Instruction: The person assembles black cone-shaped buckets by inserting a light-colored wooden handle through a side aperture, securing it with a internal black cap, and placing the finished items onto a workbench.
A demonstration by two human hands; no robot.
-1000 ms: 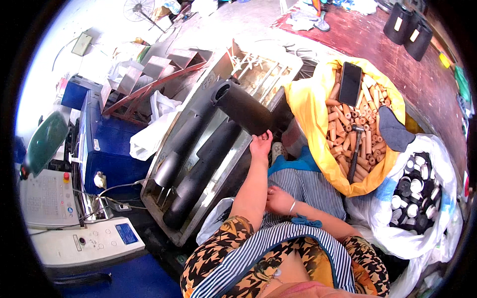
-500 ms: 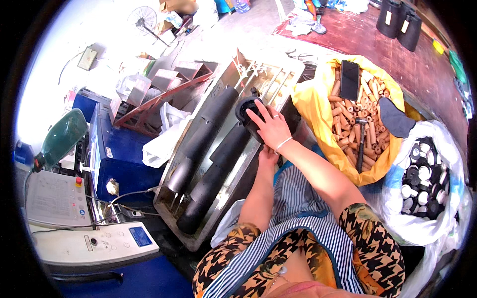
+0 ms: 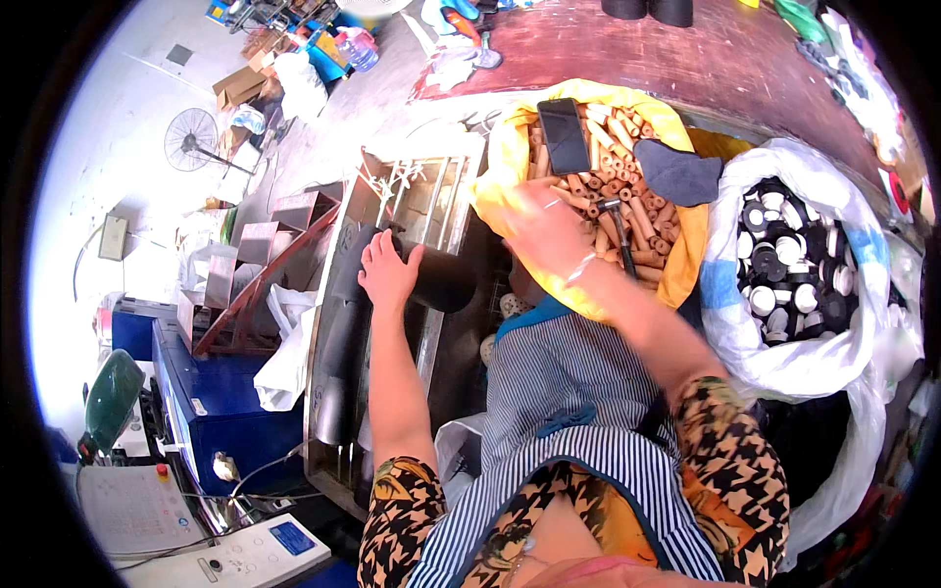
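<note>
My left hand [image 3: 386, 272] rests with spread fingers on the left end of a thick black cylinder [image 3: 447, 282], which lies crosswise over the metal trough [image 3: 431, 358]. Another black cylinder [image 3: 338, 377] lies lengthwise in the trough, partly hidden. My right hand [image 3: 534, 220] is smeared by motion at the left rim of a yellow bag [image 3: 497, 176]. Short brown tubes [image 3: 642, 220] fill that bag. I cannot make out whether the right hand's fingers hold anything. A black-handled hammer [image 3: 619, 235] lies on the tubes.
On the tubes lie a phone [image 3: 564, 135] and a dark grey cloth pad [image 3: 678, 173]. To the right stands a white sack [image 3: 723, 294] of black and white caps [image 3: 789, 260]. A blue machine cabinet [image 3: 230, 421] and a control panel [image 3: 240, 559] are at the left.
My right hand has left the black cylinder and moved to the yellow bag. My left hand has moved forward and left onto the cylinder, now turned crosswise. The view has shifted.
</note>
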